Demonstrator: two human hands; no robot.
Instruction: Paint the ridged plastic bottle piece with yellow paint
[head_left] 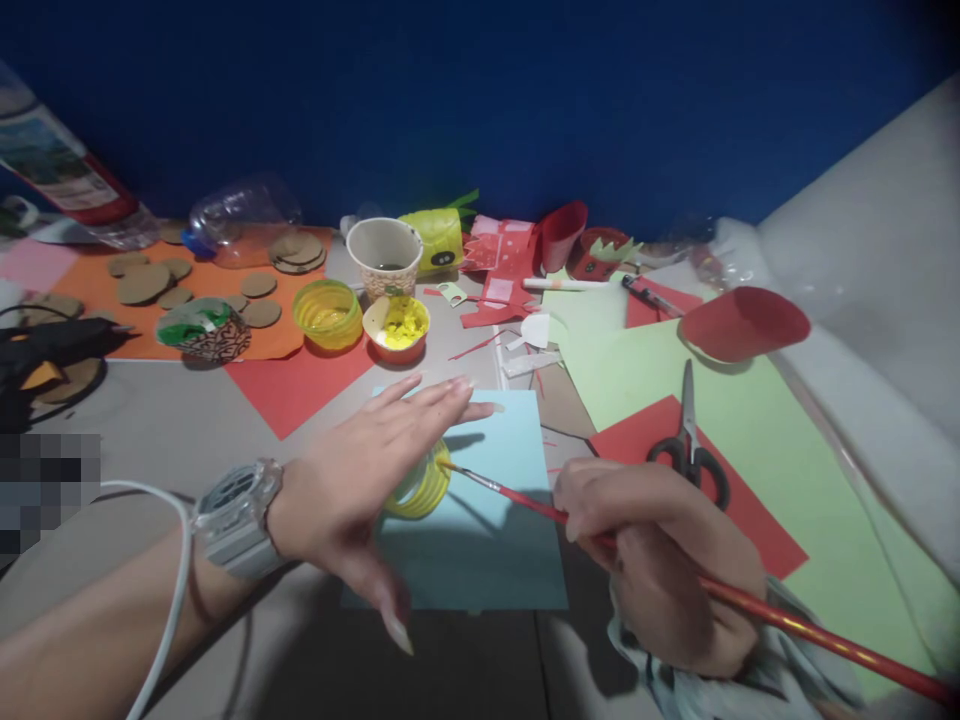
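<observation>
My right hand (667,560) grips a red-handled paintbrush (525,499). The brush's tip touches the side of a ridged ring (427,490), a clear plastic piece streaked with yellow paint. This piece sits on a light blue sheet of paper (510,560). My left hand (360,470), with a watch on its wrist, is spread over the ring with fingers stretched out and thumb apart. It covers the ring's upper left part, and I cannot tell whether the palm touches it. Beyond the hand stands a small cut cup with yellow paint (405,322), beside a yellow-painted ridged piece (328,318).
Black-handled scissors (690,455) lie on red paper at right, near a red paper tube (746,325). A paper cup (385,255) with dark liquid stands at the back. Cardboard discs (142,284) lie on orange paper at left, by a black glue gun (52,350). A white cable (180,570) crosses my left forearm.
</observation>
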